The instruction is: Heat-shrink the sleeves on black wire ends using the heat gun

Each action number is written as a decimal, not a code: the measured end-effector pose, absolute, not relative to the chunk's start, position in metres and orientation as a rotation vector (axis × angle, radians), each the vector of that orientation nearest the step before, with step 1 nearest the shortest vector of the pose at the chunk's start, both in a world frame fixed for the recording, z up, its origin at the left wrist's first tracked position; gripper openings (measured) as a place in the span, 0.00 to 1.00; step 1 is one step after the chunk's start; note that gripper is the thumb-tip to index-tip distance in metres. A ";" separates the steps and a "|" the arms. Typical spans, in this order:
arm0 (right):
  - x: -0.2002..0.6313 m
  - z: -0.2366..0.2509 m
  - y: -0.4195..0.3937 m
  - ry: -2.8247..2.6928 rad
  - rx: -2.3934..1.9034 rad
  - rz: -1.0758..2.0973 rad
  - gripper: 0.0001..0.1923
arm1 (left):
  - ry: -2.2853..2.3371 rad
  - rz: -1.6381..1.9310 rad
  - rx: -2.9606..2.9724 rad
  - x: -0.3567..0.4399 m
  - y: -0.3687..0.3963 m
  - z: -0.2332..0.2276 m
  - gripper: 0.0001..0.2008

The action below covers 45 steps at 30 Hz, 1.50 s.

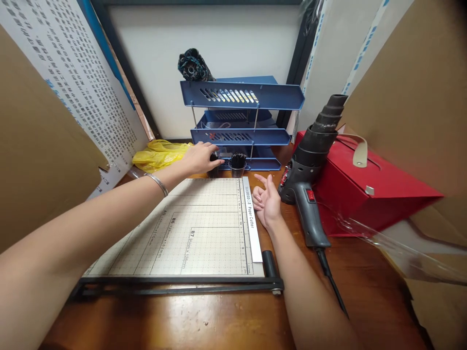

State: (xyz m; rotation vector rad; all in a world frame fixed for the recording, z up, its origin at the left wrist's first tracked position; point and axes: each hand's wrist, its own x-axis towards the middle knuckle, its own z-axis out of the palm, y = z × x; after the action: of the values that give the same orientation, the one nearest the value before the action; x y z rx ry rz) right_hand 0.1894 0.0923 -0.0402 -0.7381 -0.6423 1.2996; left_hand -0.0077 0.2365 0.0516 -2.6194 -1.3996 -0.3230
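Observation:
My left hand (200, 158), with a silver bangle at its wrist, reaches over the far edge of the paper cutter (215, 209). Its fingers are apart around the top of a small cup (213, 172) of black bristle-like pieces; whether they touch it is unclear. Just right of that cup stands a second clear cup (238, 172), filled with similar black pieces (238, 159). My right hand (268, 201) rests beside the cutter's white edge strip (253, 223), palm turned up. Its index finger stretches out, the others curl loosely, and it holds nothing.
A blue tiered tray (241, 137) stands at the back, a folded umbrella (195, 65) on top. Left of it lies a yellow plastic bag (160, 154). On the right, a heat gun (310, 180) stands before a red box (379, 184). The cutter's black arm (175, 287) runs along the near side.

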 end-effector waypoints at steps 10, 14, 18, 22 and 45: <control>0.189 -0.040 0.092 -0.659 -0.749 1.293 0.30 | -1.614 -0.516 -2.552 -0.001 0.236 0.013 0.36; 0.189 -0.037 0.090 -0.672 -0.775 1.286 0.31 | -1.638 -0.654 -2.589 0.002 0.246 0.000 0.32; 0.189 -0.037 0.088 -0.690 -0.816 1.268 0.30 | -1.551 -0.842 -2.607 0.000 0.243 -0.004 0.27; 0.190 -0.033 0.086 -0.717 -0.871 1.187 0.28 | -1.334 -0.998 -2.652 -0.007 0.225 0.004 0.24; 0.166 0.007 0.030 -1.675 -1.112 0.816 0.14 | -1.048 -1.311 -3.004 -0.012 0.073 0.036 0.51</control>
State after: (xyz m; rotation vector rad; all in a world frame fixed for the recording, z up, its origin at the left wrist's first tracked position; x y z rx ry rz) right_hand 0.1663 0.0298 0.0069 -1.1124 -1.6752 0.8164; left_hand -0.0121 0.0731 0.0364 -3.0042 -1.0484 -1.3109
